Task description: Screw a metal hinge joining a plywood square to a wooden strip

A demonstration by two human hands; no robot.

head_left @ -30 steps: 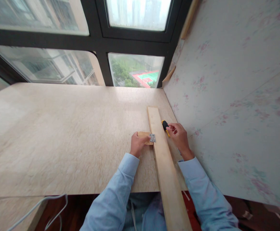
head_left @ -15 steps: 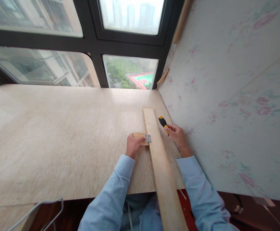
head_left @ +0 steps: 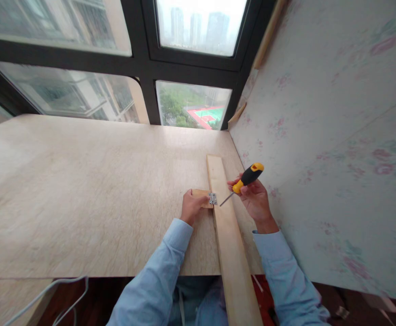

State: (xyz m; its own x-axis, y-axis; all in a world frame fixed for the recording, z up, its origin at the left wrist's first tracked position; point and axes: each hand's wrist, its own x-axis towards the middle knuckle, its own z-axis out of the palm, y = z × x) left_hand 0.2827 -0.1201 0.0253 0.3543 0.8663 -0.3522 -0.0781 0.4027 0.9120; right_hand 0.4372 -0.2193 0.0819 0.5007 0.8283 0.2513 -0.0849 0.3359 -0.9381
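My left hand (head_left: 193, 207) grips a small wooden block (head_left: 200, 194), its thumb lying on top close to a metal hinge (head_left: 213, 198). The hinge spans the joint between that block and the long wooden board (head_left: 230, 244). In my right hand (head_left: 255, 201) is a screwdriver (head_left: 251, 174) with a black and yellow handle, pinched near the handle's lower end. Its shaft slants down to the left, and the tip is over the board, just right of the hinge. Whether the tip touches the wood I cannot tell.
The board lies on a beige marble-look countertop (head_left: 99, 194) and juts past its front edge towards my lap. A flowered wall (head_left: 320, 181) rises close on the right. Dark-framed windows (head_left: 143, 68) stand behind. A white cable (head_left: 51, 286) hangs at the lower left.
My right hand has turned the screwdriver over, so its tip now points down-left towards the hinge instead of back towards me. My left hand keeps its hold on the block.
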